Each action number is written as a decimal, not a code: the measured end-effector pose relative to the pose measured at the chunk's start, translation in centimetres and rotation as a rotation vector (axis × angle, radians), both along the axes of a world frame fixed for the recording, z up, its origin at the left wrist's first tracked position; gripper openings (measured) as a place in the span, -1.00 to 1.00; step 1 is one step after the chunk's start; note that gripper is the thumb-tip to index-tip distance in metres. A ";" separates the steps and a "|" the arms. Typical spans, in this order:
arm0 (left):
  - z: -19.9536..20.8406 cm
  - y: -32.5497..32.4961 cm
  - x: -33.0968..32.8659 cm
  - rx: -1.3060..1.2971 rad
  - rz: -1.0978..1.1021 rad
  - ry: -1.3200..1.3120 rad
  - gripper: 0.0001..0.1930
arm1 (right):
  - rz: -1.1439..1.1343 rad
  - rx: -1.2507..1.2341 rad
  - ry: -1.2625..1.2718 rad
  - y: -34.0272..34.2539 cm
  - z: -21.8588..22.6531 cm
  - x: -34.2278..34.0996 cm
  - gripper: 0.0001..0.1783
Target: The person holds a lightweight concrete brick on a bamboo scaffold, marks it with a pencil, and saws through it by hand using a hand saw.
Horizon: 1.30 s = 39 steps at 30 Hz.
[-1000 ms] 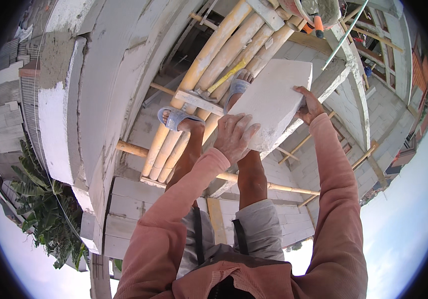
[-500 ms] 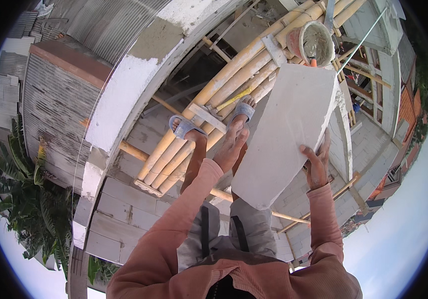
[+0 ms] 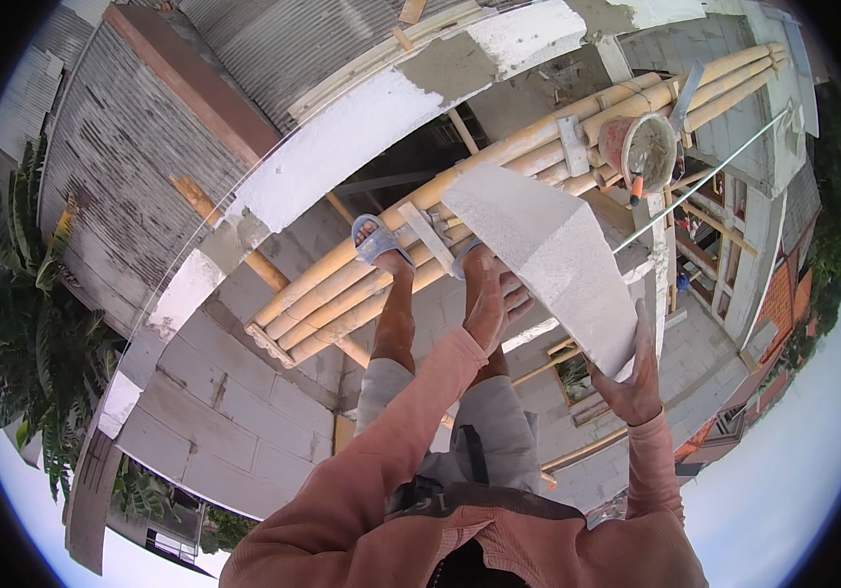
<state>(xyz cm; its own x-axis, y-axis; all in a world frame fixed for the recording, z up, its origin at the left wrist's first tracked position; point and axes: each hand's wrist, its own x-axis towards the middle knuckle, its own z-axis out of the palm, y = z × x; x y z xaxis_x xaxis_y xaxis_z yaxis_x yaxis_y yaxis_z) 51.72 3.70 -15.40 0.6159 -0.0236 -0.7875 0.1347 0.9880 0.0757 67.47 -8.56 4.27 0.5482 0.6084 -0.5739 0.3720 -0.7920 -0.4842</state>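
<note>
A large pale-grey lightweight concrete block (image 3: 562,265) is held tilted in front of me, above the bamboo poles. My right hand (image 3: 633,382) grips its near right end, with the thumb on one side and the fingers along the other. At the block's near left edge, my left hand (image 3: 497,302) has its fingers curled in against the underside. Part of those fingers is hidden by the block. Just beyond it stands a mortar bucket (image 3: 612,147), with an orange-handled tool (image 3: 637,188) leaning inside.
My sandalled feet (image 3: 381,245) stand on bundled bamboo poles (image 3: 342,309) with wooden crosspieces. A curved, white-topped wall (image 3: 342,147) runs along the left, with a thin string beside it. Corrugated roofs (image 3: 136,147) lie beyond. A pale green rod (image 3: 714,176) slants at right.
The block has turned and tilted, showing another face. My left hand has moved right from open air onto its edge. My right hand has shifted to its near end. The view has swung.
</note>
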 end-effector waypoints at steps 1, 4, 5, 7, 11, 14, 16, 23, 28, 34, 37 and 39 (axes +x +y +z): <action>0.5 -1.0 -1.7 0.038 0.076 -0.049 0.10 | 0.064 -0.066 0.068 0.6 0.6 0.1 0.13; 2.7 -2.6 -5.8 -0.027 0.196 0.010 0.07 | 0.239 0.057 0.075 3.5 1.4 -0.5 0.06; 3.4 -2.8 -7.4 -0.037 0.229 0.033 0.06 | 0.357 0.101 0.055 4.0 1.6 -0.9 0.06; 4.5 -2.5 -9.2 -0.050 0.301 0.060 0.05 | 0.421 0.104 0.068 6.4 2.0 -2.2 0.04; 6.4 -0.3 -13.0 -0.011 0.458 0.137 0.01 | 0.638 0.168 0.111 11.5 2.6 -6.2 -0.05; 7.4 2.1 -16.1 0.057 0.582 0.197 -0.01 | 0.813 0.249 0.071 14.5 2.5 -9.9 -0.03; 8.4 4.4 -18.6 0.116 0.672 0.236 -0.03 | 0.859 0.314 0.078 17.1 2.4 -12.9 -0.05; 10.5 13.1 -28.2 0.342 0.934 0.357 -0.09 | 0.988 0.544 0.052 26.2 3.1 -23.8 -0.20; 10.4 17.3 -33.4 0.436 1.037 0.395 -0.13 | 1.036 0.711 0.024 30.5 2.0 -30.1 -0.24; 9.4 20.5 -34.5 0.470 1.088 0.377 -0.18 | 1.105 0.782 -0.068 33.6 1.7 -32.2 -0.35; 9.1 21.4 -35.1 0.471 1.110 0.382 -0.21 | 1.083 0.784 -0.040 34.3 2.0 -33.0 -0.34; 9.2 22.2 -35.9 0.485 1.128 0.391 -0.22 | 1.079 0.767 0.014 35.0 2.1 -34.0 -0.32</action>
